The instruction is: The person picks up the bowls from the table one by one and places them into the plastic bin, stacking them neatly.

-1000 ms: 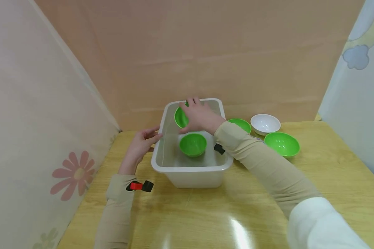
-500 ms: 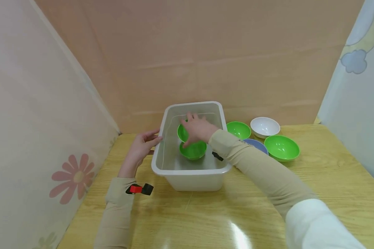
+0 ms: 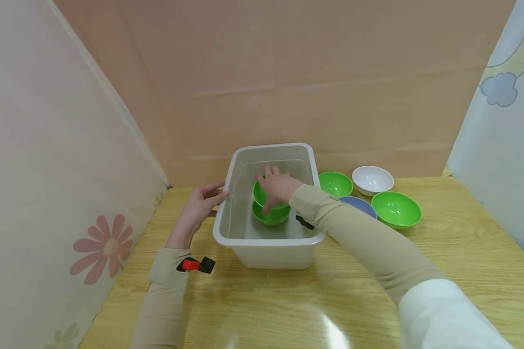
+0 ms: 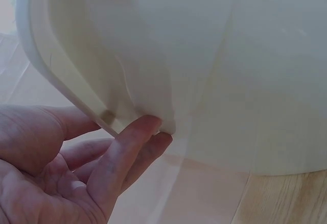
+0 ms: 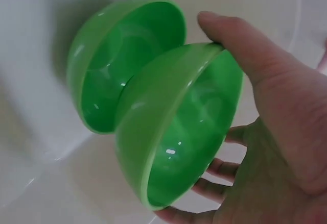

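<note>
I've got my right hand (image 3: 279, 186) down inside the white plastic tub (image 3: 266, 241), thumb and fingers curled round the rim of a green bowl (image 5: 179, 132), which is tipped and sliding into a second green bowl (image 5: 110, 66) already sitting on the tub floor. They touch but aren't nested flat yet. My left hand (image 3: 198, 206) is loose, fingers straight, fingertips (image 4: 145, 129) resting under the tub's left rim to steady it. The tub sits near the back edge of the wooden table (image 3: 375, 300), left of centre. So one bowl is in and this one is going in now. By my reckoning four remain outside, just right of the tub near the back edge: two green bowls (image 3: 335, 183) (image 3: 396, 209), a white bowl (image 3: 372, 179) and a blue bowl (image 3: 360, 206) half hidden behind my sleeve
</note>
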